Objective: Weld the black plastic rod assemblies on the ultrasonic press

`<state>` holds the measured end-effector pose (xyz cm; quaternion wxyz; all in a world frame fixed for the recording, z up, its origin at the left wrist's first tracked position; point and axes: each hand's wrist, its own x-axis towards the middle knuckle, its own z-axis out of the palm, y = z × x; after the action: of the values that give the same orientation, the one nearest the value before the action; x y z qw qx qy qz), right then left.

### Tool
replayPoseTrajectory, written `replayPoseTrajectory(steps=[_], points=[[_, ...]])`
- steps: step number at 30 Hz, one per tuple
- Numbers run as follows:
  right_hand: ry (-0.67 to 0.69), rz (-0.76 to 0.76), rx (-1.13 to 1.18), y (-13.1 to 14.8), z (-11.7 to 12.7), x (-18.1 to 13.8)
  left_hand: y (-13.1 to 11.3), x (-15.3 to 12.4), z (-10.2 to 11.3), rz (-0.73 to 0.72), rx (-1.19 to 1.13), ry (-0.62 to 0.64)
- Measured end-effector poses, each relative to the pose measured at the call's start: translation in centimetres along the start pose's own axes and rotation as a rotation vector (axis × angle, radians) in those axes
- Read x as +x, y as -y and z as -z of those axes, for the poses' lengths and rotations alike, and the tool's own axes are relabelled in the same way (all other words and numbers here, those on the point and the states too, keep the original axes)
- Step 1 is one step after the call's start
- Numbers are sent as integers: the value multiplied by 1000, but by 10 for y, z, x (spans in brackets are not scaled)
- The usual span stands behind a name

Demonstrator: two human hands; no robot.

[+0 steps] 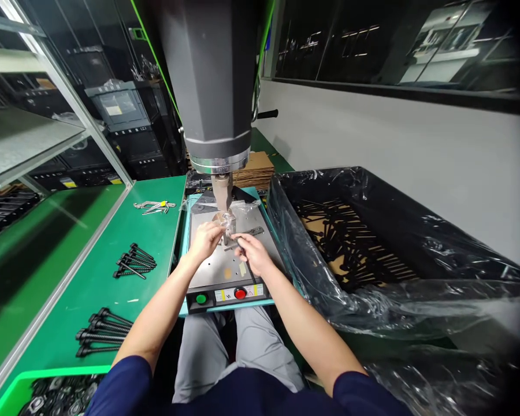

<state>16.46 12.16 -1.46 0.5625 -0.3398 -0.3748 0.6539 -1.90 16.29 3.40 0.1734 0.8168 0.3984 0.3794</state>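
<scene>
Both my hands work on the steel plate (pixel 208 268) of a press machine, under its metal horn (pixel 222 190). My left hand (pixel 205 240) has its fingers pinched at a small part on the fixture (pixel 227 224) below the horn; what it grips is too small to name. My right hand (pixel 253 253) is closed around a thin black rod (pixel 241 244) that lies across the plate toward the fixture. The large dark machine head (pixel 214 75) hangs above.
Green (pixel 201 299) and red (pixel 240 293) buttons sit on the machine's front edge. Black rods lie in two groups (pixel 134 261) (pixel 99 334) on the green bench left. A plastic-lined bin (pixel 372 242) of black rods stands right. A green tray (pixel 47 396) of small parts sits bottom left.
</scene>
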Motion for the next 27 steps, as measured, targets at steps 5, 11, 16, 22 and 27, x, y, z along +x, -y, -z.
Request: replayPoseTrajectory(steps=[5,11,16,22,27], points=[[-361,-82,0,18,20,25,-5,-16,7,-39,12,-17],[-540,-270,36,60,10,77,-9,-24,10,-32,94,-28],[-612,-272,64,63,13,97,-9,-45,-4,144,13,-216],[-563,-146,175,45,19,81,-32,-63,-51,767,-846,-453],[-486,-163,271,40,20,70,-48,-41,-61,678,-1049,-580]])
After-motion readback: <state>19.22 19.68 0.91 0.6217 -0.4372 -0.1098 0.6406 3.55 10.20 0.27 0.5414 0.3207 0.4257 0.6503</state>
